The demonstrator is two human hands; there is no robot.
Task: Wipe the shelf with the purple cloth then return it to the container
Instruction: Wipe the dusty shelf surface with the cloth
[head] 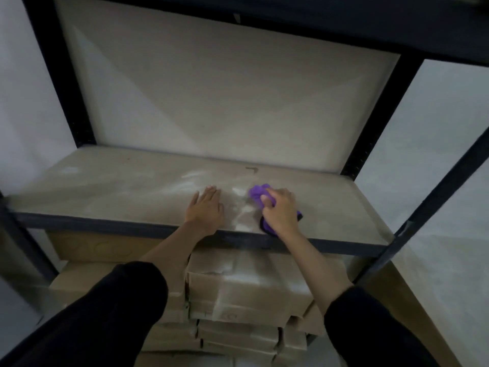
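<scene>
I look down from the head camera at a pale, dusty shelf (119,189) set in a dark metal frame (60,83), with a plain light back panel (211,96) behind it. My right hand (280,210) is curled into a loose fist around the purple cloth (257,193), bunching it up and pressing it against the shelf surface near the front edge, a little right of centre. Purple fabric pokes out beyond my knuckles toward the back, and a darker edge of it shows under my wrist at the shelf's front lip. My left hand (205,209) lies flat just beside it, palm down, fingers stretched forward and close together, holding nothing. Between the two hands I see whitish, smeared patches (242,207) on the shelf. Both forearms are bare, with black sleeves (127,300) pushed up near the elbows. Below the shelf, stacked cardboard boxes (238,292) fill the lower level, their tops dusty too. The container for the cloth does not appear in this view.
</scene>
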